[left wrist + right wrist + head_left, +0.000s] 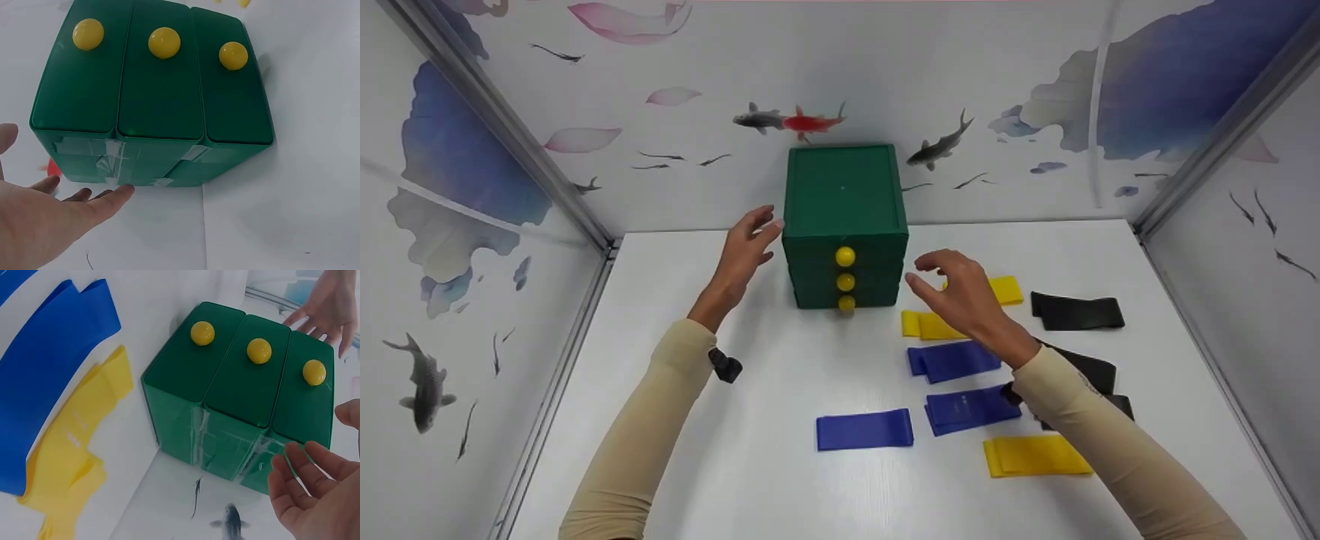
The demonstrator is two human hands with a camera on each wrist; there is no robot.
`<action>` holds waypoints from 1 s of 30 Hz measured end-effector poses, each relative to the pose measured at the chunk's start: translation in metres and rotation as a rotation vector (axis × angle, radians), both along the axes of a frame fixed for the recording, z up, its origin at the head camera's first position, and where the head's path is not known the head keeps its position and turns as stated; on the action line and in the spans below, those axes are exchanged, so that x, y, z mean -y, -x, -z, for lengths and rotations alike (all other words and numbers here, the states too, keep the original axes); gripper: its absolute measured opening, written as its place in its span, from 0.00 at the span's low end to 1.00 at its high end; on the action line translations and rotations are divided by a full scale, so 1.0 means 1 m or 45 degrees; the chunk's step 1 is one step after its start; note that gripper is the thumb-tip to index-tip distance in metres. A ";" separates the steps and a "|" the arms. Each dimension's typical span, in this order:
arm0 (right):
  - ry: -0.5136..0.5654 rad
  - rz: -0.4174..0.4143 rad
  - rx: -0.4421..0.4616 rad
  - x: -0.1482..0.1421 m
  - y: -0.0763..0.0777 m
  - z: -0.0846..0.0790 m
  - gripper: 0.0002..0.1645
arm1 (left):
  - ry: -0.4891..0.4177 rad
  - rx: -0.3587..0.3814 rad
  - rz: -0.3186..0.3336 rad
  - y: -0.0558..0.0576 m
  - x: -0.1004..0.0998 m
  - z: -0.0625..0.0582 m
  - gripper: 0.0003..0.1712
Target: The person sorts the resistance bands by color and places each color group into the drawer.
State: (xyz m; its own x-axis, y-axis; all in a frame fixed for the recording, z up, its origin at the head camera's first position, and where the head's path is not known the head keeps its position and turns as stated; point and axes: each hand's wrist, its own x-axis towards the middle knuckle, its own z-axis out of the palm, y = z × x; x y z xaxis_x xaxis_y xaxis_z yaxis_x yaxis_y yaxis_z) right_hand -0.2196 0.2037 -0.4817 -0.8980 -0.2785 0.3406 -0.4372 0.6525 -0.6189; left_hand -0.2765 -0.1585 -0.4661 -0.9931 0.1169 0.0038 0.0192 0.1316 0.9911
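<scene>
Driving this one remotely, fwiw. The green 3-drawer box (844,195) is at the back of the white table (750,465), up by the rear wall, approx center, drawers all looking pushed in, yellow knobs (846,256) facing me. L hand (740,255) is by its left side, fingers loosely bent w/ nothing in them; can't tell if the tips actually touch. R hand (967,289) is just beside the right side, fingers relaxed & curved, also holding nothing, tiny gap in the head cam.

Imo the step rn is lining up on the box, no grip yet. Next move prob calls for both palms coming in level on the side walls, or L steadying while R takes a knob. Either way I'd go easy, bc the clear tape (114,154) on the side could snag. The blue bands (864,431), yellow bands (1039,456) & black bands (1078,313) lie flat on the table, mostly to the right, tbh sortable later.
</scene>
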 end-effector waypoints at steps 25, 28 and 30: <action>0.272 -0.077 0.299 0.053 0.018 0.013 0.22 | -0.093 0.032 0.026 0.016 -0.019 0.013 0.45; 0.284 -0.068 0.322 0.058 0.019 0.013 0.22 | -0.111 0.028 0.026 0.017 -0.021 0.014 0.45; 0.291 -0.057 0.327 0.062 0.020 0.012 0.22 | -0.113 0.022 0.030 0.018 -0.021 0.014 0.45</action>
State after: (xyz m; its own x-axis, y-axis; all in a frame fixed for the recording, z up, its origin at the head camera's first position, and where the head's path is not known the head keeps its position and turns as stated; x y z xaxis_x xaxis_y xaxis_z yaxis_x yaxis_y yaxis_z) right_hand -0.2399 0.1418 -0.4940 -0.9511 -0.2622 0.1633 -0.2733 0.4679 -0.8405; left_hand -0.2945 -0.1371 -0.4798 -0.9901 0.1402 -0.0016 0.0044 0.0427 0.9991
